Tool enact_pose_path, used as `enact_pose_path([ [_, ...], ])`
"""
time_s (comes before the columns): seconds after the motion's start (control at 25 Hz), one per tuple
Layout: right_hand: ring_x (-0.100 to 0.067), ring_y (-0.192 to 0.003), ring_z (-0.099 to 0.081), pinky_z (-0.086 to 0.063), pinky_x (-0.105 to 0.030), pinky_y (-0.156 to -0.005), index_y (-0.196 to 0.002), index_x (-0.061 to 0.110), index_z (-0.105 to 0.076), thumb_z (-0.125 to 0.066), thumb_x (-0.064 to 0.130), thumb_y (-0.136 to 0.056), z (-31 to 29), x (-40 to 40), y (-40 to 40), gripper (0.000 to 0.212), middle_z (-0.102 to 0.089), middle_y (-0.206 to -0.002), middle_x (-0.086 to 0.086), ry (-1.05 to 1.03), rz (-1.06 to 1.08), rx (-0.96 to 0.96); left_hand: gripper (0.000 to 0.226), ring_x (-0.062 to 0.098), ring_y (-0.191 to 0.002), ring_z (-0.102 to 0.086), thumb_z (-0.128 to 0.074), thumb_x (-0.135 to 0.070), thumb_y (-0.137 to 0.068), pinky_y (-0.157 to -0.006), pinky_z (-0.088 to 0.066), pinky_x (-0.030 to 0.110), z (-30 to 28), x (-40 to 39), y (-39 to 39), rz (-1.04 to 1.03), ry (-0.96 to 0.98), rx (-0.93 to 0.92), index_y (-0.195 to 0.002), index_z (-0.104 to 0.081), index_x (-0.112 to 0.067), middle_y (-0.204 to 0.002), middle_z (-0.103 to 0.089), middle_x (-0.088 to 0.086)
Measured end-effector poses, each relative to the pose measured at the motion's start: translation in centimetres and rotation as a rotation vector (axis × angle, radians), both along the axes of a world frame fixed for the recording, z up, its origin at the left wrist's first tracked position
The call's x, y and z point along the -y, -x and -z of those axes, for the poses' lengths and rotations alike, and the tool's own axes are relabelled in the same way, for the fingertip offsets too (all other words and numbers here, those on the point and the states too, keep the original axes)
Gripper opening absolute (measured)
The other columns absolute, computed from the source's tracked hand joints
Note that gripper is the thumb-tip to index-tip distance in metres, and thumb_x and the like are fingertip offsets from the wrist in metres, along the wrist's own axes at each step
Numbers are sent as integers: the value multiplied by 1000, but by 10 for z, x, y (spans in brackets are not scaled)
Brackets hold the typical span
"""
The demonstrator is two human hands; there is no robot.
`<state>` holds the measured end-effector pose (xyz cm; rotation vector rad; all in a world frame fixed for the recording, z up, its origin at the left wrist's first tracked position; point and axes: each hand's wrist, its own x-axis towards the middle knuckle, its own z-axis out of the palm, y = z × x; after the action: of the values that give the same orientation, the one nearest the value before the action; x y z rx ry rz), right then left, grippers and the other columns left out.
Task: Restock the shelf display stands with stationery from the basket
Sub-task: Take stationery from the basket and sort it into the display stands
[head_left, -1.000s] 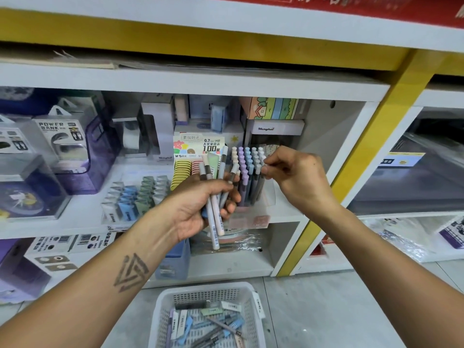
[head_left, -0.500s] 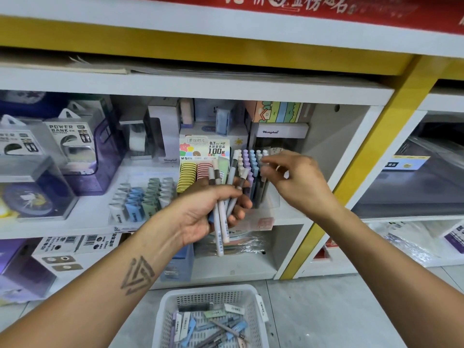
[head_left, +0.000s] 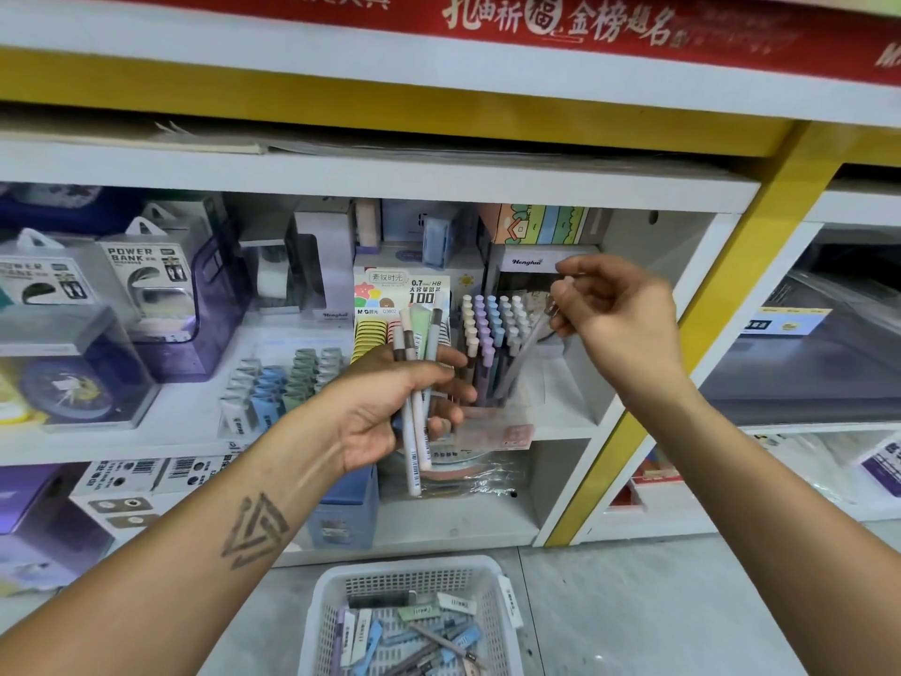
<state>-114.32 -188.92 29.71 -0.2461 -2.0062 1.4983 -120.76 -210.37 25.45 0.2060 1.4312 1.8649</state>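
- Your left hand [head_left: 390,407] is curled around a small bunch of thin pens [head_left: 417,383] with pale bodies and brown, grey and green caps. The pens stand almost upright in front of the shelf.
- Your right hand [head_left: 614,314] is up near the top of the stand. Its fingers pinch the top of one blurry, pale see-through pen [head_left: 524,356]. That pen slants down to the left, with its low end among the pens in the stand.
- The clear plastic display stand [head_left: 492,431] sits on the white shelf [head_left: 146,441], between your two hands. It is packed with rows of upright pastel pens [head_left: 492,334] in cream, purple and blue.
- Just left of the stand is a card pack of round yellow and pink cases [head_left: 370,334], partly behind your left hand.
- Farther left on the same shelf are rows of small blue, green and grey packs [head_left: 283,383] and clear boxes marked POWER BANK [head_left: 141,275].
- The white plastic basket [head_left: 331,607] with holes in its sides sits on the grey floor [head_left: 658,602] below your arms. It holds a loose pile of pens and small flat packs [head_left: 414,636] in blue, purple, green and white.
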Motion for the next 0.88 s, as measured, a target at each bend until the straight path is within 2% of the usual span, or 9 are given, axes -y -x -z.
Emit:
enact_pose_path([
  [0.12, -12, -73, -70, -60, -31, -70, -101, 20, -59, -70, 14, -92, 11, 2, -4, 15, -70, -81, -2, -448, 18, 74, 22, 18, -50, -53, -62, -3, -92, -37, -39, 21, -2, 1, -2, -27, 9, -32, -114, -66, -1, -77, -64, 19],
  [0.2, -13, -77, -70, -59, -37, -73, -101, 20, -55, -68, 19, -94, 21, 2, -8, 15, -69, -84, 4, -732, -15, 107, 23, 17, -49, -50, -63, -8, -93, -37, -36, 19, -3, -1, -4, -9, -2, -46, -116, -65, -2, -73, -61, 16],
  [0.28, -22, -78, -69, -57, -43, -71, -101, 17, -53, -66, 18, -94, 29, 2, -10, 15, -70, -84, 0, -833, -78, 85, 25, 16, -50, -49, -61, -10, -95, -37, -36, 19, -4, -2, -7, 11, -17, -38, -118, -64, -2, -73, -59, 16],
  [0.4, -28, -73, -67, -55, -45, -66, -97, 16, -51, -65, 17, -94, 35, 0, -12, 15, -70, -78, -4, -857, -110, 69, 25, 17, -51, -50, -57, -8, -96, -38, -39, 20, -4, -2, -8, 20, -38, 3, -119, -64, 0, -75, -60, 18],
  [0.52, -27, -70, -66, -54, -45, -64, -90, 15, -54, -68, 14, -92, 33, -4, -12, 14, -68, -75, -4, -843, -116, 64, 24, 18, -51, -52, -57, -7, -96, -38, -40, 20, -3, -1, -9, 30, -44, 27, -117, -66, -1, -75, -61, 18],
  [0.72, -12, -70, -68, -55, -42, -64, -83, 10, -62, -71, 5, -88, 32, -3, -14, 12, -68, -74, 2, -778, -202, 36, 23, 19, -53, -52, -56, -7, -96, -39, -40, 21, 1, -2, -10, 65, -47, 20, -115, -68, -3, -77, -62, 19],
  [0.88, -2, -69, -68, -57, -36, -65, -81, 15, -59, -68, 6, -91, 34, -6, -10, 16, -69, -71, 5, -703, -120, 57, 24, 20, -55, -52, -56, -8, -97, -39, -40, 21, 2, -3, -11, 109, -53, 18, -118, -67, -5, -80, -62, 20],
])
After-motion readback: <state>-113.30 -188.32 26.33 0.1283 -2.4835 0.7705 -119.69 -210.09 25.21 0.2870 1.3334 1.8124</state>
